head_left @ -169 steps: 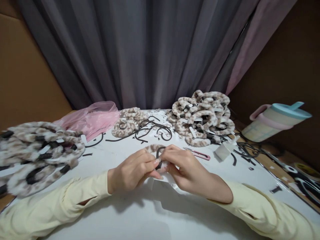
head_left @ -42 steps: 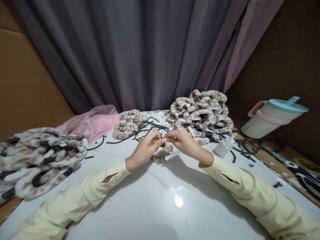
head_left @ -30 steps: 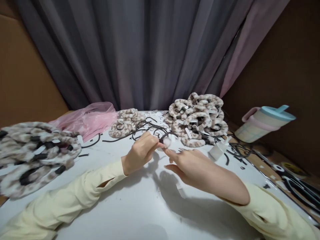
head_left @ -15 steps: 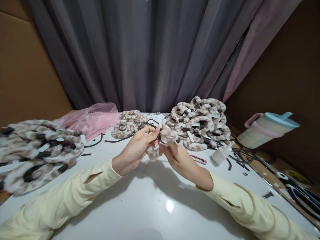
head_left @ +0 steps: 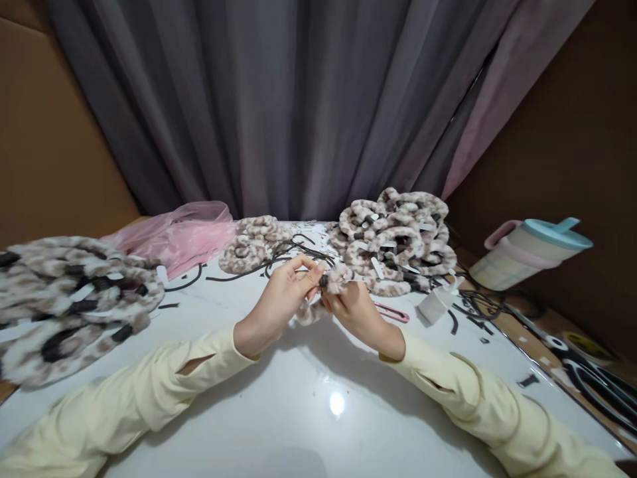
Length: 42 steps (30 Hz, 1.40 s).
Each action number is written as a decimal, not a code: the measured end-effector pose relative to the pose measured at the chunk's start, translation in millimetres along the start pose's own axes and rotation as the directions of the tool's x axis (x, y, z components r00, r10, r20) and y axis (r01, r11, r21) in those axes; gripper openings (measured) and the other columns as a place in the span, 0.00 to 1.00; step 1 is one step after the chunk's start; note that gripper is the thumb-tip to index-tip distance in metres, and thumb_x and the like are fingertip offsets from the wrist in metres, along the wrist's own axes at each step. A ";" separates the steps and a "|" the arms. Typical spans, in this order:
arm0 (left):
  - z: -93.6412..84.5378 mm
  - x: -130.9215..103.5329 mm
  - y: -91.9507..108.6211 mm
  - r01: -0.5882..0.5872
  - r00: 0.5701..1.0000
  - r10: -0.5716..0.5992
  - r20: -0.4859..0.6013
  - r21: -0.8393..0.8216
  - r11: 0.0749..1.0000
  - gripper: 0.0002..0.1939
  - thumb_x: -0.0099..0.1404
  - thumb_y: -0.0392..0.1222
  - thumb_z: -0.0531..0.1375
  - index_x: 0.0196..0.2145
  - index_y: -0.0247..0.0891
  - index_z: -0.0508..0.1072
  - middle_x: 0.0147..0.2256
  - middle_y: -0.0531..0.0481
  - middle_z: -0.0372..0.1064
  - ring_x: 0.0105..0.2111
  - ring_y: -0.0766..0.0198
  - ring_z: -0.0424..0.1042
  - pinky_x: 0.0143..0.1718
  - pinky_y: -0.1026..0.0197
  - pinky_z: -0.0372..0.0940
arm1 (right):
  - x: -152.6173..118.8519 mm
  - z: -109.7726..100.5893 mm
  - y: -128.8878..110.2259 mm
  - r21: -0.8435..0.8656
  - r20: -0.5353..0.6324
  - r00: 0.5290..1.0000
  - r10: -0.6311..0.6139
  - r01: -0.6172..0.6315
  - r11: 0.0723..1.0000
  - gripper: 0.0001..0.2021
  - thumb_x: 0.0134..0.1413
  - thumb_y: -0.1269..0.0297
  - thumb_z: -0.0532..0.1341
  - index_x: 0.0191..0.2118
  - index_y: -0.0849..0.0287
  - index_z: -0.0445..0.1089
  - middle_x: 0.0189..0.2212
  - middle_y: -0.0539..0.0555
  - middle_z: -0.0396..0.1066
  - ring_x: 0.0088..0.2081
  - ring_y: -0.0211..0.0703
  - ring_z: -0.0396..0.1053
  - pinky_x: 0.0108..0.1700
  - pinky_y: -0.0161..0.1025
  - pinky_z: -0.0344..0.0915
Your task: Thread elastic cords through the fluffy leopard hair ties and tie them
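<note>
Above the middle of the white table (head_left: 318, 411), both my hands are closed on one fuzzy spotted loop (head_left: 339, 277), white with brown-grey patches. My left hand (head_left: 283, 292) pinches it between thumb and fingers beside a short black section. My right hand (head_left: 359, 309) wraps round the fuzzy part from the other side, its fingertips partly hidden. Some of the loop hangs between the hands, below the fingers. Just behind lies a tangle of black cord (head_left: 303, 249). Similar fuzzy loops with black bands and white tags make a pile (head_left: 398, 232) beyond my right hand.
More fuzzy loops lie at the left (head_left: 74, 299) and in a small heap (head_left: 249, 245) at the back, near a pink plastic bag (head_left: 184, 232). On the right are a pink cutter (head_left: 393, 313), a small white bottle (head_left: 435, 304), a lidded cup (head_left: 527, 255) and black-handled scissors (head_left: 592, 385).
My right hand has drawn in and turned, its fingers now curled more round the loop. The black section shows more plainly beside my left fingertips. The view has shifted slightly.
</note>
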<state>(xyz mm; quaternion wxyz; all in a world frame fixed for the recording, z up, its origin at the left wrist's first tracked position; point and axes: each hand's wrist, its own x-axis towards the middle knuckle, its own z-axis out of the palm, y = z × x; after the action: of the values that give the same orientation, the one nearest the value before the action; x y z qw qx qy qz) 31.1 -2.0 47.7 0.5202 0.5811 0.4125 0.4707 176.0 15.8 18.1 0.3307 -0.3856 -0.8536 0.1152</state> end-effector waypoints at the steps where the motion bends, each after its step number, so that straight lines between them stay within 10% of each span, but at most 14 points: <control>1: 1.2 -1.1 -0.4 -0.023 1.000 0.023 -0.005 0.023 0.999 0.15 0.62 0.51 0.55 0.27 0.37 0.62 0.16 0.60 0.54 0.17 0.73 0.52 0.17 0.70 0.49 | 0.0 0.6 -1.7 0.021 0.004 1.000 0.016 -0.017 1.000 0.13 0.54 0.75 0.48 0.21 0.58 0.58 0.16 0.48 0.59 0.21 0.35 0.56 0.27 0.33 0.55; 7: -1.1 -2.9 -10.6 -0.275 0.950 0.310 -0.042 0.361 0.891 0.11 0.64 0.47 0.53 0.28 0.39 0.62 0.21 0.58 0.59 0.18 0.72 0.57 0.20 0.68 0.53 | -4.9 1.8 -14.3 0.274 0.097 0.986 0.134 -0.156 0.949 0.21 0.61 0.67 0.44 0.16 0.58 0.55 0.11 0.47 0.55 0.15 0.32 0.55 0.21 0.31 0.55; 13: -12.2 4.0 -23.7 -0.587 0.712 0.686 0.149 0.662 0.466 0.04 0.67 0.39 0.50 0.39 0.39 0.62 0.32 0.51 0.68 0.29 0.66 0.66 0.31 0.65 0.60 | -8.7 3.7 -13.4 0.689 0.273 0.935 0.228 -0.355 0.631 0.29 0.57 0.44 0.48 0.15 0.60 0.59 0.09 0.46 0.54 0.11 0.29 0.51 0.15 0.30 0.48; 17: -15.1 8.5 -24.2 -0.671 0.574 0.766 0.290 0.703 0.237 0.06 0.68 0.36 0.48 0.36 0.38 0.63 0.28 0.51 0.65 0.30 0.65 0.64 0.35 0.64 0.59 | -8.6 5.3 -11.5 0.721 0.278 0.933 0.230 -0.361 0.591 0.29 0.55 0.41 0.50 0.16 0.61 0.61 0.10 0.46 0.55 0.12 0.29 0.52 0.15 0.30 0.47; 24: -19.2 12.5 -24.8 -0.694 0.514 0.786 0.343 0.705 0.146 0.10 0.69 0.37 0.46 0.33 0.38 0.64 0.24 0.51 0.62 0.27 0.64 0.60 0.31 0.62 0.57 | -9.0 10.4 -16.1 0.753 0.272 0.943 0.192 -0.333 0.568 0.25 0.58 0.47 0.51 0.19 0.61 0.60 0.11 0.44 0.55 0.13 0.28 0.52 0.17 0.30 0.47; 30: -28.9 27.6 -34.5 -0.640 0.619 0.674 0.402 0.756 0.137 0.13 0.68 0.37 0.46 0.25 0.39 0.61 0.23 0.50 0.61 0.27 0.61 0.58 0.32 0.59 0.54 | -7.9 13.5 -14.2 0.672 0.207 0.947 0.246 -0.321 0.667 0.17 0.61 0.53 0.49 0.25 0.58 0.56 0.14 0.42 0.55 0.15 0.30 0.51 0.18 0.29 0.49; 35: -31.5 32.8 -47.7 -0.511 0.828 0.438 0.351 0.793 0.331 0.12 0.66 0.36 0.48 0.24 0.39 0.58 0.23 0.53 0.59 0.27 0.62 0.59 0.30 0.62 0.53 | -6.9 13.4 -1.8 0.056 0.251 0.953 0.170 -0.189 0.980 0.13 0.64 0.66 0.44 0.30 0.59 0.60 0.19 0.47 0.62 0.20 0.34 0.59 0.25 0.31 0.55; 42: -23.3 20.5 -49.7 -0.363 0.930 0.261 0.259 0.763 0.535 0.13 0.65 0.37 0.48 0.22 0.39 0.56 0.22 0.55 0.58 0.24 0.65 0.59 0.27 0.64 0.50 | -13.0 14.7 -2.6 -0.429 0.179 0.977 0.117 -0.029 0.903 0.15 0.47 0.79 0.52 0.42 0.64 0.65 0.36 0.62 0.69 0.37 0.50 0.64 0.34 0.39 0.56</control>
<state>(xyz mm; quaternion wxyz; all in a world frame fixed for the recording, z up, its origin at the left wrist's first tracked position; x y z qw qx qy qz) 13.4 28.7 1.1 0.1340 0.8414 0.4382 0.2865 171.1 5.4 2.0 0.1469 -0.4664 -0.8720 -0.0223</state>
